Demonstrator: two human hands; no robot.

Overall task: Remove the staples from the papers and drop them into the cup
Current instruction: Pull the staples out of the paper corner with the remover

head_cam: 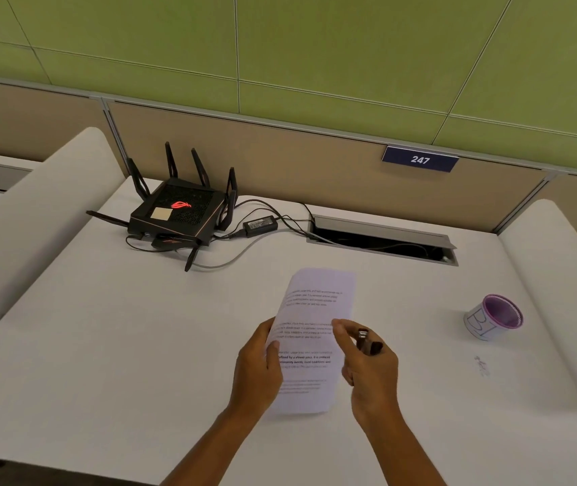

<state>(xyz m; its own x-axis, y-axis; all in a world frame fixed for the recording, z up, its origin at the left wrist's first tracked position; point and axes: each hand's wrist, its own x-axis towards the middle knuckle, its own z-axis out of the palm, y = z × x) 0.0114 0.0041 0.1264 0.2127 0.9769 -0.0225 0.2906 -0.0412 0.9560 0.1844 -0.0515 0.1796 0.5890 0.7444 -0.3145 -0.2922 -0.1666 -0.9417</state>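
A sheaf of printed white papers (315, 310) is held up above the white desk, near its middle. My left hand (257, 370) grips the papers' left edge, thumb on the printed face. My right hand (367, 366) is at the papers' right edge and is closed around a small dark staple remover (367, 342) with a metal tip. A paper cup (494, 319) with a purple rim and a marker-written label stands on the desk at the right, well apart from both hands. No staple can be made out.
A black router (178, 213) with antennas, its power brick (260, 226) and cables sit at the back left. An open cable slot (381, 240) lies behind the papers. Padded dividers (34, 212) flank the desk. Faint pen marks (481, 366) show below the cup.
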